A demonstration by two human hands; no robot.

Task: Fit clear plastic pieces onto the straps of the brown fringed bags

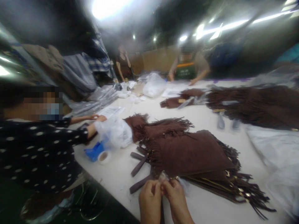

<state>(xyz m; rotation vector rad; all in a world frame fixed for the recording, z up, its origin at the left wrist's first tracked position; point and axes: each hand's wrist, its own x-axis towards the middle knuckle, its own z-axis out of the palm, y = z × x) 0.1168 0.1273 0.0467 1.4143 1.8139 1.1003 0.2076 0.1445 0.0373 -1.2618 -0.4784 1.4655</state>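
Note:
Both hands meet at the near edge of a stack of brown fringed bags (189, 152). My left hand (149, 197) is closed, thumb and fingertips pinching a small crumpled piece of clear plastic (163, 176). Pressed close beside it, my right hand (174, 196) pinches the same plastic from the other side. Gold-coloured metal hardware shows just past the right fingers. A brown wrist strap (140, 184) sticks out of the stack to the left of my hands. What lies inside the plastic, if anything, is too blurred to tell.
A co-worker in a dotted top (42, 146) reaches over the table at left. Near them lie a blue tape dispenser (94, 151), a tape roll (103, 157) and a white plastic bag (114, 132). More brown fringed bags (257, 104) cover the right. Two people stand at the far side.

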